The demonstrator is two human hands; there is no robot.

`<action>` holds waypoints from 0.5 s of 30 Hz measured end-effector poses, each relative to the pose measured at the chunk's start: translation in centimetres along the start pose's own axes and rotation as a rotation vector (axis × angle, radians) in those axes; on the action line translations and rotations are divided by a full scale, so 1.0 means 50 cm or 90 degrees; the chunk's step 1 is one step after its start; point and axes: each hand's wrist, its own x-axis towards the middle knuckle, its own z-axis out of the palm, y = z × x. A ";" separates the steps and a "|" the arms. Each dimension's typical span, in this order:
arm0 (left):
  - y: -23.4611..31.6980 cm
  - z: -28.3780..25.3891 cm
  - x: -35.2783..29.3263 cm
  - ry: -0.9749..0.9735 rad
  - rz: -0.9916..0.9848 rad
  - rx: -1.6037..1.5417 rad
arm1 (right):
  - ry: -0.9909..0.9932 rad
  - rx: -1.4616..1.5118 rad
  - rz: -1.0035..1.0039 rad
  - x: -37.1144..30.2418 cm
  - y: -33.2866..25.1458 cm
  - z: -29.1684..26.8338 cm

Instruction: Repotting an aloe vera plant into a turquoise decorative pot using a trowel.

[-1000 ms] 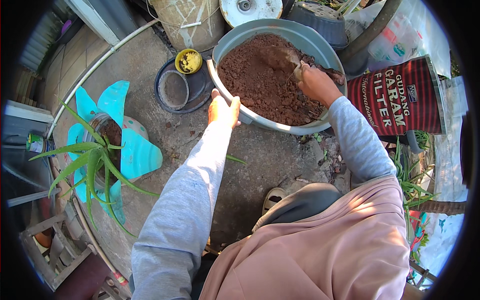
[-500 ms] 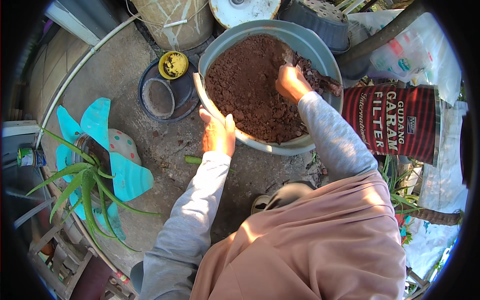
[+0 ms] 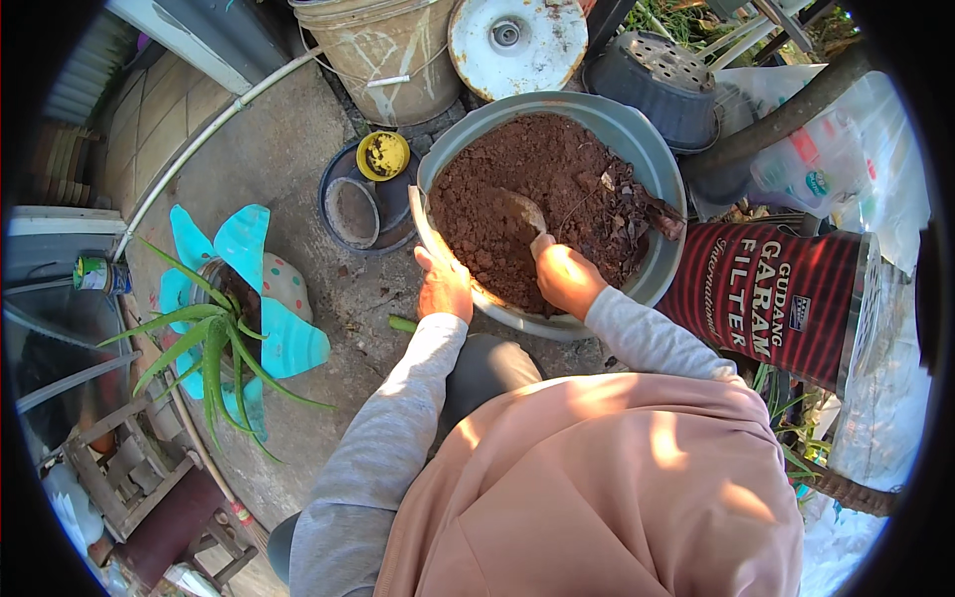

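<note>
Buckets crowd behind the soil basin; my left hand grips its rim, right hand fingers clenched around a trowel.

Red and black striped cylindrical container with white lettering at right, small green-labelled can far left

The grey basin looks like smooth matt plastic, holding crumbly, rough brown soil. The trowel blade is dull metal; the ground is rough concrete.
</note>
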 end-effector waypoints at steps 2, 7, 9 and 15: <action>-0.031 0.013 0.012 0.010 0.024 0.000 | 0.022 0.433 0.140 -0.034 0.016 -0.035; -0.009 -0.010 0.007 -0.016 -0.023 0.004 | 0.070 0.523 0.328 -0.063 0.049 -0.095; -0.017 -0.002 0.010 0.010 0.007 -0.001 | 0.143 0.472 0.426 -0.024 0.065 -0.066; -0.003 -0.012 0.006 -0.019 0.008 -0.008 | -0.121 -0.477 0.060 0.088 0.048 -0.012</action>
